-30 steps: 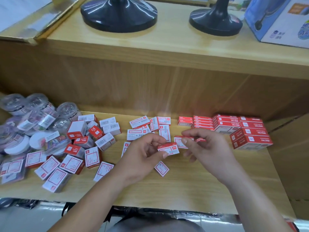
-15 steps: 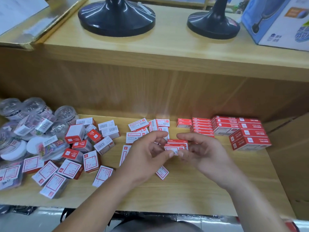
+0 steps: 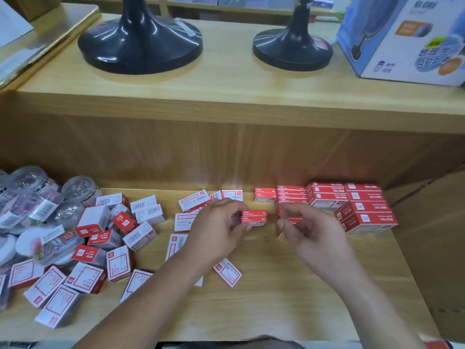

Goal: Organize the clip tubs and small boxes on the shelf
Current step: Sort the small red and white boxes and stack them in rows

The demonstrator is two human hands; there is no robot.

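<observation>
My left hand (image 3: 216, 230) pinches two small red boxes (image 3: 254, 217), stacked one on the other, just above the wooden shelf (image 3: 276, 298). A short gap to the right, my right hand (image 3: 309, 233) hovers with curled fingers; blurred red shows between them, and whether it holds a box is unclear. Neat stacks of red boxes (image 3: 364, 210) stand at the back right, with lower small stacks (image 3: 292, 195) beside them. Loose red-and-white boxes (image 3: 93, 220) lie scattered on the left and centre. Clear clip tubs (image 3: 78, 187) are piled at the far left.
On the upper shelf stand two black round bases (image 3: 141, 44) (image 3: 292, 49) and a blue carton (image 3: 402, 41). A brown cardboard wall (image 3: 432, 248) closes the right side. One loose box (image 3: 227, 272) lies under my left wrist.
Both hands were together on the small red boxes; now only the left hand holds the stacked pair. The right hand has drawn off to the right.
</observation>
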